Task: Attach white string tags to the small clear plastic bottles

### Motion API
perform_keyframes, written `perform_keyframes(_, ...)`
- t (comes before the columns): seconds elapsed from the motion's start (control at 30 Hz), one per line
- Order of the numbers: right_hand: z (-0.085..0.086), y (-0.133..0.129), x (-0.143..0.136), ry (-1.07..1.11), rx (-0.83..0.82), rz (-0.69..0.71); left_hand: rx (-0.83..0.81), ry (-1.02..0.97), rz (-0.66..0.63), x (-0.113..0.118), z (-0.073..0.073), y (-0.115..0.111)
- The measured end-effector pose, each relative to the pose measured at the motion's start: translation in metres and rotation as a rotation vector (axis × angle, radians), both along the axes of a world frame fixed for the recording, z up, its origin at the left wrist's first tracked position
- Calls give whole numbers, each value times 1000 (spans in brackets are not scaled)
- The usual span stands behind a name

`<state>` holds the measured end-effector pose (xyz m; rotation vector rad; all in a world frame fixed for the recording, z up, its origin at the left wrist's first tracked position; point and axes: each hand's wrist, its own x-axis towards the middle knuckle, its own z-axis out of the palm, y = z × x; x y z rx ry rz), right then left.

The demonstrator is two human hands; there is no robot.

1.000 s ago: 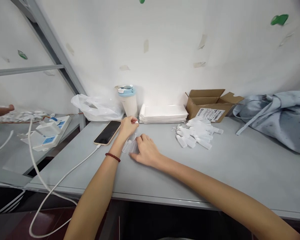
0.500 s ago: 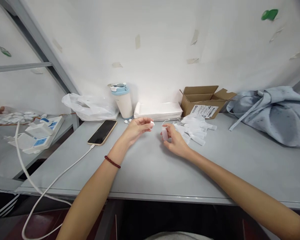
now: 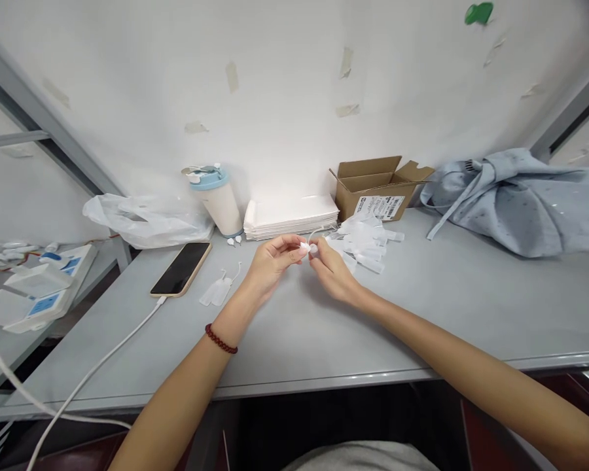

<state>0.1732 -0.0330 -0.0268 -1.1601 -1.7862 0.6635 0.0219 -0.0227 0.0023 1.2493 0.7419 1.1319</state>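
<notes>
My left hand (image 3: 275, 265) pinches a small white piece (image 3: 304, 248) between thumb and fingertips. Facing it, my right hand (image 3: 334, 271) is closed on a small translucent plastic tube (image 3: 313, 249), largely hidden by the fingers. A thin white loop (image 3: 317, 231) rises from between the hands. The white piece and the tube meet or nearly touch; I cannot tell whether they are joined. Just behind my right hand lies a pile of similar translucent pieces (image 3: 366, 239). To the left of my left hand, two translucent pieces with thin loops (image 3: 216, 291) rest on the grey table (image 3: 294, 340).
Along the wall stand a plastic bag (image 3: 147, 219), a cup with blue lid (image 3: 220, 203), stacked white envelopes (image 3: 289, 219), an open cardboard box (image 3: 373, 196) and a light blue cloth bag (image 3: 515, 203). A phone (image 3: 181, 268) trails a white cable (image 3: 98, 366) over the front edge.
My hands have come together, bringing the white piece and the tube to each other. The view has shifted right, and two looped pieces now show beside my left forearm.
</notes>
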Motion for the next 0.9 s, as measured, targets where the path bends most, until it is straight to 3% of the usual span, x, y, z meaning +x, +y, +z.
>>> perform_keyframes(0.27,-3,-1,-5,-1,29,46,77,56,107,4,-5,-2)
perform_keyframes(0.5,-9,2,-4,-22,166,16,116,198,235,6,-3,-3)
perform_keyframes(0.7,-11,1,-3,-30,200,-30,30,166,120,-2,-1,0)
perform_keyframes(0.9,-7,-4,-5,1,191,12,6,157,-1,-13,-2,7)
